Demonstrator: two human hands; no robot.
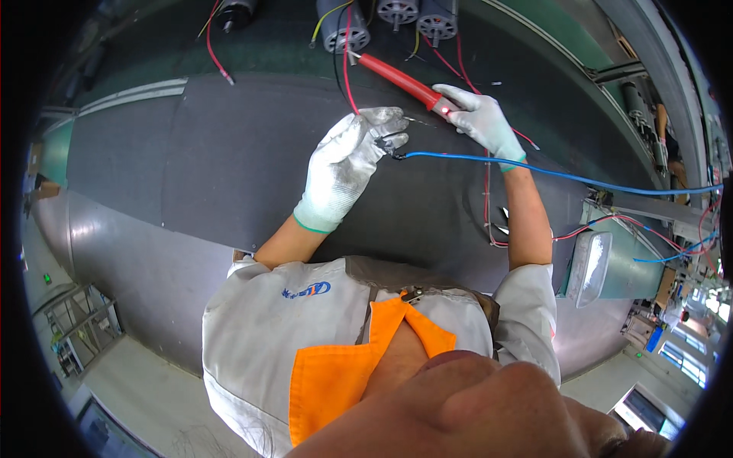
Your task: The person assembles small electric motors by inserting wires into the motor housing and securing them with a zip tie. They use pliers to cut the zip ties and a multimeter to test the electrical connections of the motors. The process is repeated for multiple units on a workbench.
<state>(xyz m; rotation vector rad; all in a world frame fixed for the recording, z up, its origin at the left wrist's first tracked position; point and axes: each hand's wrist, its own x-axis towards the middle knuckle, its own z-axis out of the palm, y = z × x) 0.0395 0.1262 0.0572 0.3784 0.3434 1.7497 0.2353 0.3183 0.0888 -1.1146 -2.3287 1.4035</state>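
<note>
My left hand point(340, 164), in a white glove with grey-stained fingers, is closed around the end of a red motor wire point(350, 80) and a small black clip point(391, 150). A blue cable point(534, 162) leads from that clip to the right. My gloved right hand point(482, 122) grips a red test probe point(401, 79) with a small light glowing near its grip. The probe's metal tip lies at the front end of a grey motor point(343, 29); whether it touches is too small to tell. A black wire hangs beside the red one.
More motors point(437, 24) line the far edge, and a dark one point(235, 14) lies at far left with red and yellow-green leads. A dark mat point(221, 160) covers the bench. Red cables point(489, 198) loop beside my right forearm, near a whitish clear-topped box point(590, 269).
</note>
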